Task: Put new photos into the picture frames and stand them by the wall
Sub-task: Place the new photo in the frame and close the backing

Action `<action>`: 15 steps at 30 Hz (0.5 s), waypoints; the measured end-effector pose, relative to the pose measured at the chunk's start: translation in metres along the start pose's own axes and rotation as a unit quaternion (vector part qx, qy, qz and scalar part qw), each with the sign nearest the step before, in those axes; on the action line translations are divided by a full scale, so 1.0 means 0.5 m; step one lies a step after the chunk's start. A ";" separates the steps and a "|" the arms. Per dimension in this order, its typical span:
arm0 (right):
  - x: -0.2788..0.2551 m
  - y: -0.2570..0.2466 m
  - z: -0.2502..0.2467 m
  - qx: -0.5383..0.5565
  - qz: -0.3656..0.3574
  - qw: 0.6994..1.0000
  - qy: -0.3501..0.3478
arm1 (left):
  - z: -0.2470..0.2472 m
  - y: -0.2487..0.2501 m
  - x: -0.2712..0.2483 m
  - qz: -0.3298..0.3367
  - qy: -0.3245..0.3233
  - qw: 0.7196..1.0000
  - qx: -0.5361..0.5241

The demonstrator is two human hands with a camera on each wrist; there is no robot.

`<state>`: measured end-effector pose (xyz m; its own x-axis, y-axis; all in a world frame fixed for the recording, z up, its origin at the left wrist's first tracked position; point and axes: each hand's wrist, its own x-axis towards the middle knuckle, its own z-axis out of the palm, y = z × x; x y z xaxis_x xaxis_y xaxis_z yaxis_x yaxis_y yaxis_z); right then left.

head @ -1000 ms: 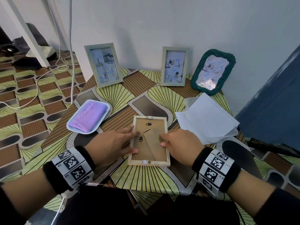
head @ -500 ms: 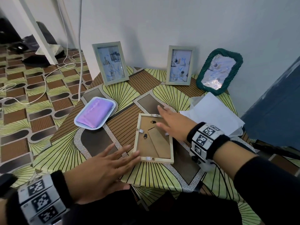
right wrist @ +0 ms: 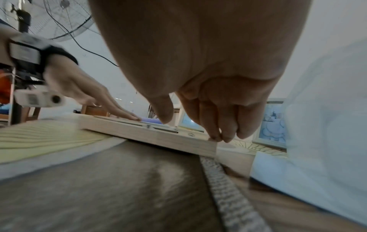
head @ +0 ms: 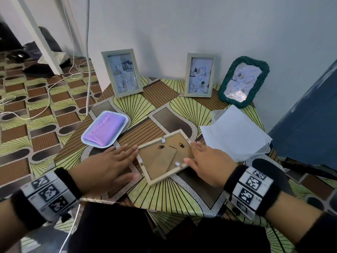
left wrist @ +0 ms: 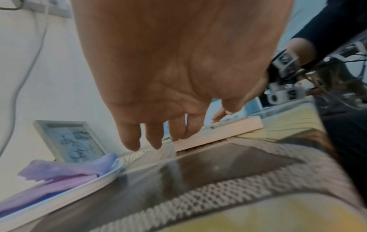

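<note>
A light wooden picture frame (head: 165,157) lies face down and askew on the table (head: 182,194), its brown backing and fold-out stand showing. My left hand (head: 125,161) is flat beside it, and its straight fingertips (left wrist: 178,136) touch the frame's (left wrist: 218,131) left edge. My right hand (head: 198,156) rests on the right side. Its fingertips (right wrist: 218,135) press a corner of the frame (right wrist: 158,138) and the thumb lies over the rim. Three filled frames stand by the wall: a grey one (head: 122,73), a second grey one (head: 199,75) and a green one (head: 243,82).
A white tray (head: 87,141) holding a folded purple cloth (head: 105,127) sits left of the flat frame. White sheets and a clear sleeve (head: 233,132) lie to its right. Cables trail over the patterned floor at the left. A dark blue panel stands at the right.
The flat frame has turned clockwise and now lies askew. My left hand moved forward to its left edge. My right hand drew back from the frame's top to its right side.
</note>
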<state>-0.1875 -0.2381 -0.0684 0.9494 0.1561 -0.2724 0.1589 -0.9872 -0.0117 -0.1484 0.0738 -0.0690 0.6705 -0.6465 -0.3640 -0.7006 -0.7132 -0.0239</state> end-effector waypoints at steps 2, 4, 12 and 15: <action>-0.030 -0.008 0.008 0.003 -0.005 1.000 0.011 | -0.015 -0.004 0.023 -0.014 -0.006 0.999 -0.048; -0.054 -0.018 0.016 0.002 -0.013 0.999 0.030 | -0.024 -0.004 0.047 -0.028 -0.014 0.996 -0.080; -0.076 -0.032 0.013 0.008 0.003 0.996 0.085 | -0.030 0.002 0.090 -0.044 -0.009 0.995 -0.092; -0.060 -0.027 -0.002 0.034 0.035 0.993 0.107 | -0.019 0.011 0.074 -0.058 0.060 0.994 -0.066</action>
<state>-0.2179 -0.2294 -0.0591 0.9945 0.0826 -0.0642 0.0783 -0.9946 -0.0674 -0.1250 0.0435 -0.0736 0.7750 -0.5793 -0.2524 -0.5834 -0.8095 0.0666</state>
